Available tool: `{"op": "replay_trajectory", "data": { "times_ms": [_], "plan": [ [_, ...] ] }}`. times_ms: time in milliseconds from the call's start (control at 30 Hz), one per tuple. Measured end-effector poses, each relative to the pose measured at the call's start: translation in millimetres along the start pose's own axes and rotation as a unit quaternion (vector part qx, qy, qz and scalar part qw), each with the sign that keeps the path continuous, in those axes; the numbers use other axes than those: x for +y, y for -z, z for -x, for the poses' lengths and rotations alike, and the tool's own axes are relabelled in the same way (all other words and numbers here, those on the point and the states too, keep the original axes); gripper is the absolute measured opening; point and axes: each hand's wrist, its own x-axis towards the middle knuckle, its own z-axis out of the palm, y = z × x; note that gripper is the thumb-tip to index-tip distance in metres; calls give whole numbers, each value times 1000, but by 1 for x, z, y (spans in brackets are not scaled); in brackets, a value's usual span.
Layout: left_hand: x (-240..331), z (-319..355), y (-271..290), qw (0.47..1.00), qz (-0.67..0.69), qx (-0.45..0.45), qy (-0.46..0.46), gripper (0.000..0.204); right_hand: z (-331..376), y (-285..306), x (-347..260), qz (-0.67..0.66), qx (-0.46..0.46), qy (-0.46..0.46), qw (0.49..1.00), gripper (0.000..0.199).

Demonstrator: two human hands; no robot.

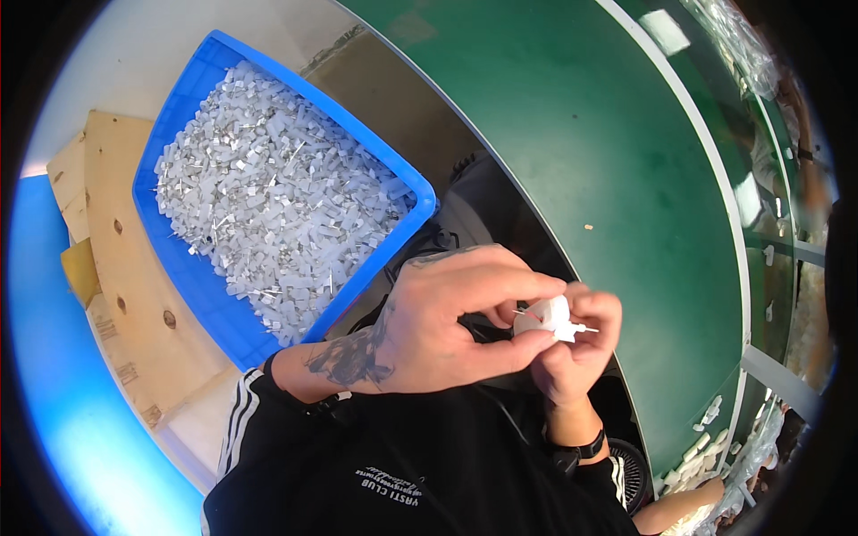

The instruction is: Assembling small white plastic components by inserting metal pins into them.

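Note:
Close in front of my body, both hands meet at a small white plastic piece (pixel 551 316) with thin pins sticking out of it. My left hand (pixel 447 313) pinches it between thumb and index finger. On its other side, my right hand (pixel 583 344) has its fingers curled around the piece, partly hidden behind it. A thin reddish line shows by the left fingertips; I cannot make out what it is. Whether the white piece is one part or several together is hard to tell. To the left stands a blue bin (pixel 415 198) heaped with small white plastic parts (pixel 277 192).
A green-topped table (pixel 572 134) with a pale edge strip runs along the right. White parts (pixel 693 464) lie at its near right end, beside another person's arm (pixel 684 509). Clear plastic bags (pixel 742 45) lie at the far right. Plywood (pixel 147 259) stands left of the bin.

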Motion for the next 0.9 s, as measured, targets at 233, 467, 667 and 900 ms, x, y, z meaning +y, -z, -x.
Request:
{"op": "replay_trajectory", "data": {
  "times_ms": [233, 467, 667, 900],
  "plan": [
    [2, -3, -12, 985, -106, 8, -136, 39, -3, 23, -22, 368, -115, 151, 910, 16],
    [3, 1, -15, 996, -42, 24, -81, 34, 12, 22, -12, 218, -46, 47, 974, 13],
    [8, -6, -18, 995, -40, -4, -91, 33, 12, 14, -18, 225, -20, 13, 974, 11],
    [5, -4, -24, 996, 1, -9, -85, 33, 20, 23, -11, 166, -32, -28, 985, 17]
  ]
}}
